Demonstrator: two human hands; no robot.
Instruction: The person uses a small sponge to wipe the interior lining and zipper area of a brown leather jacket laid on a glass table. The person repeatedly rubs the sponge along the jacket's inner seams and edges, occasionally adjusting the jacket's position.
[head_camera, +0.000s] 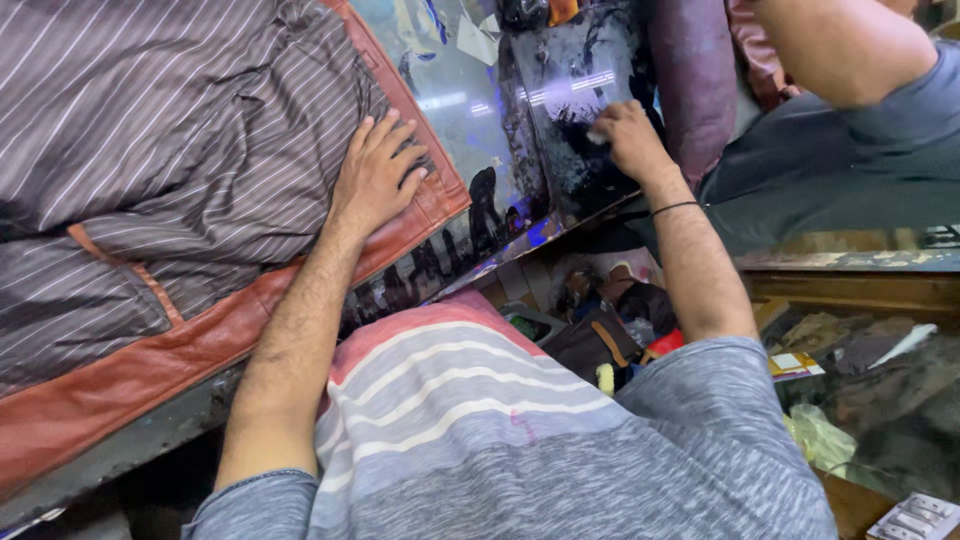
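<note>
Striped shirt (470, 420) in grey, white and a pink-red band fills the bottom of my view, closest to the lens, with both bare forearms running up from it. Left hand (378, 175) lies flat, fingers spread and slightly fanned, palm pressed down on a brown leather garment (120, 375) at the worktop's near edge. Nothing pinched there, just open-palm contact. That garment is turned lining-out: grey striped lining (170, 130) covers the left half of the worktop, bunched in folds, and the reddish-brown leather shows only as a band along the near edge and up under the left palm. Glossy worktop (460, 120) beside it is dark and reflective, with smeared black patches and bright light streaks.

Right hand (628, 135) sits farther along toward the far right part of the worktop, fingers curled together and closed on a small pale object (596, 137), pressing it against the black-stained glossy surface. I can't tell what that pale piece is; too small and mostly hidden by the fingers. Thin black band (676, 207) circles the right wrist. So the garment is under the left hand and well apart from the right.

Dark purple padded shape (695, 80) stands just right of the right hand. Another person's arm (845, 45) and grey sleeve come in at the upper right corner. Below the worktop edge I see cluttered odds and ends (600, 330) on a lower level.
</note>
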